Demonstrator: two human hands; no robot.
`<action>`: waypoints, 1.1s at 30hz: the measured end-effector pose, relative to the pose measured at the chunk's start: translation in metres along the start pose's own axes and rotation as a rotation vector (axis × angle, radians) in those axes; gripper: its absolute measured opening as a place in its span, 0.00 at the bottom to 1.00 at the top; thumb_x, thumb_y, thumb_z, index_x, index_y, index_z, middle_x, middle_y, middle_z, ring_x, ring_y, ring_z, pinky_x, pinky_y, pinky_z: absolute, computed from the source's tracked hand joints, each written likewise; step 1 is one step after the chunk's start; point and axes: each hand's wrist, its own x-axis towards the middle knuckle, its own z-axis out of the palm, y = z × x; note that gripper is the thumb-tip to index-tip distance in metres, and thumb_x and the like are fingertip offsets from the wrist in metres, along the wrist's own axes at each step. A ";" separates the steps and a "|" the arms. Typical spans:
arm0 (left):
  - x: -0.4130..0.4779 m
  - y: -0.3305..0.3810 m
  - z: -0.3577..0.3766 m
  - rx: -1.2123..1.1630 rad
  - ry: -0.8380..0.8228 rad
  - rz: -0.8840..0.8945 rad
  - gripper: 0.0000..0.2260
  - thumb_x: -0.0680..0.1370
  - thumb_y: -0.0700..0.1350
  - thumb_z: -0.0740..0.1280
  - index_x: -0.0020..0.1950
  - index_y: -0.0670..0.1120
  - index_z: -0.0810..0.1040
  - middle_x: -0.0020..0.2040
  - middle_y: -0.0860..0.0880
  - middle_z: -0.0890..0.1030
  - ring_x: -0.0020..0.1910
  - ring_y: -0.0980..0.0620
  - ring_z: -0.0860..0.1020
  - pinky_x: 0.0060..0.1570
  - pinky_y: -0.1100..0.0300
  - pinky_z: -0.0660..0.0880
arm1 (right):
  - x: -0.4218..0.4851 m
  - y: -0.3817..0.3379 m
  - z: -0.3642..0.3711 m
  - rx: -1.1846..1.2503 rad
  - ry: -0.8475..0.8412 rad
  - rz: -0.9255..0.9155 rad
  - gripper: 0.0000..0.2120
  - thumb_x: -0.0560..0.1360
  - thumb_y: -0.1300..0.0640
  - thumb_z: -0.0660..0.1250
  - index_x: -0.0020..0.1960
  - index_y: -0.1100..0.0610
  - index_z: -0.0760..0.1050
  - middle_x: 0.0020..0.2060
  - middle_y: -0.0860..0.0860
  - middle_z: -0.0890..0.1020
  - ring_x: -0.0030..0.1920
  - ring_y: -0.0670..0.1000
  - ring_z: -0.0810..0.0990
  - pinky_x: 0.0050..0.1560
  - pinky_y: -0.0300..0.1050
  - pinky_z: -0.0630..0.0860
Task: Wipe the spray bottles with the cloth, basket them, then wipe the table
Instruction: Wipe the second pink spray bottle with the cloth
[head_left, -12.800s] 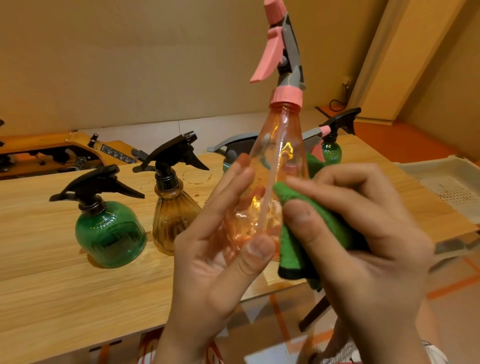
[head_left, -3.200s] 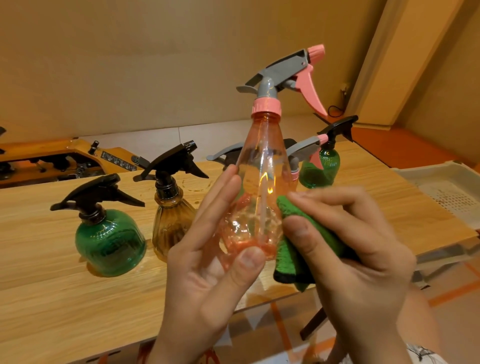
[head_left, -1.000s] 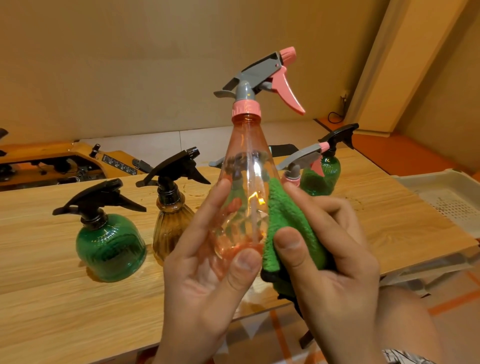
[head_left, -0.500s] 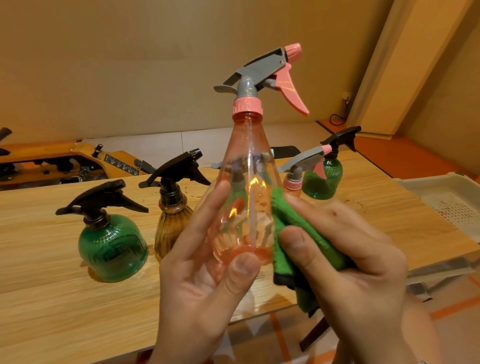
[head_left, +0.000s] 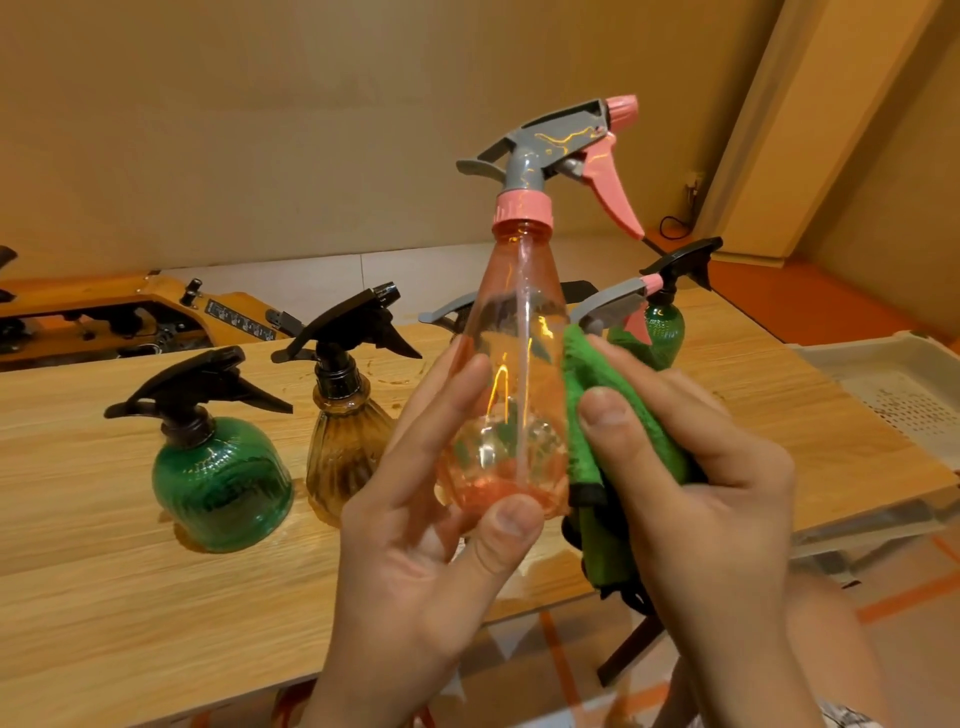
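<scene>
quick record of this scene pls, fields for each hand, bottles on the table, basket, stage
left hand: holds the pink spray bottle upright, gripping near its base
right hand: presses the green cloth against that bottle's right side
on table: round green bottle, amber bottle, small green bottle at the back; others partly hidden behind the held one
basket: beyond the table's right end, no bottle in its visible part
stage: wiping

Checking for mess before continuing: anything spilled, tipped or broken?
Nothing looks spilled, tipped or broken. The green bottle and amber bottle stand upright on the table; the left hand holds the pink bottle, the right hand presses the cloth to it. A faint circular smudge marks the wood beside the amber bottle.
</scene>
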 end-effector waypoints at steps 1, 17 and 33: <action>0.000 0.000 0.000 -0.003 0.006 0.000 0.26 0.74 0.55 0.76 0.73 0.59 0.76 0.79 0.50 0.69 0.75 0.47 0.72 0.60 0.56 0.81 | 0.001 0.000 0.000 -0.006 -0.003 0.001 0.15 0.75 0.47 0.71 0.62 0.41 0.82 0.44 0.49 0.82 0.44 0.47 0.81 0.42 0.41 0.78; 0.001 -0.007 -0.003 -0.184 -0.012 -0.010 0.26 0.76 0.53 0.75 0.74 0.60 0.75 0.79 0.49 0.69 0.78 0.42 0.69 0.66 0.42 0.76 | -0.002 0.000 0.001 0.086 -0.011 0.012 0.16 0.74 0.40 0.72 0.60 0.43 0.83 0.48 0.50 0.84 0.49 0.42 0.82 0.50 0.34 0.77; 0.000 0.000 0.001 0.040 0.059 0.093 0.23 0.76 0.55 0.74 0.71 0.59 0.78 0.79 0.52 0.69 0.76 0.49 0.72 0.61 0.60 0.79 | -0.011 -0.001 0.000 -0.088 -0.056 -0.138 0.16 0.77 0.51 0.71 0.64 0.49 0.82 0.43 0.50 0.77 0.45 0.48 0.78 0.45 0.38 0.74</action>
